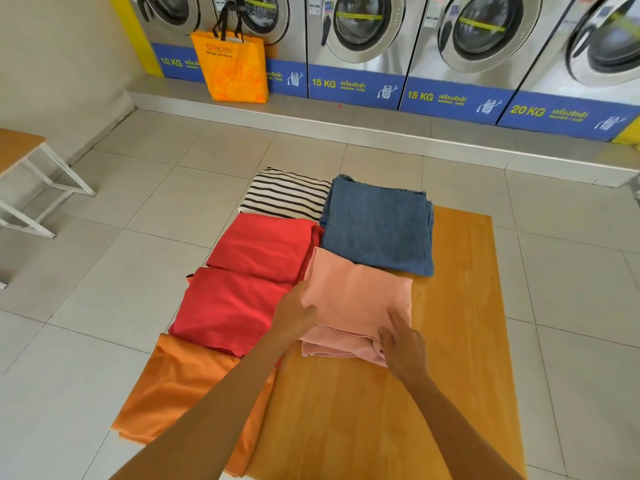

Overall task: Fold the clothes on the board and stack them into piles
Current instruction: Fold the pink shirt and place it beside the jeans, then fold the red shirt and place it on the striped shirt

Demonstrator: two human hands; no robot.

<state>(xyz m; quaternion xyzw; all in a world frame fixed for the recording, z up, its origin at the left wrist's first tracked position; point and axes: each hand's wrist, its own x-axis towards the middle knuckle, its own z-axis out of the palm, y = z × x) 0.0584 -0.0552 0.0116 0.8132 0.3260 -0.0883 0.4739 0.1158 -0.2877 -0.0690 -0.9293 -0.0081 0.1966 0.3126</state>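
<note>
Pink folded cloth (356,299) is pinched at its near edge on the wooden board (460,306) by the left hand (294,315) and right hand (401,344); the orange bag (230,69) is seemingly filled, contents unseen.

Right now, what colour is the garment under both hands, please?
Pale pink garment, seen in the head view.

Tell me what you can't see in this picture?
All in the head view:
- Board: left side hidden under the clothes, near end cut off by the bottom edge.
- Pink cloth: near corners covered by the left hand and right hand.
- Washers: tops cut off by the frame.
</note>
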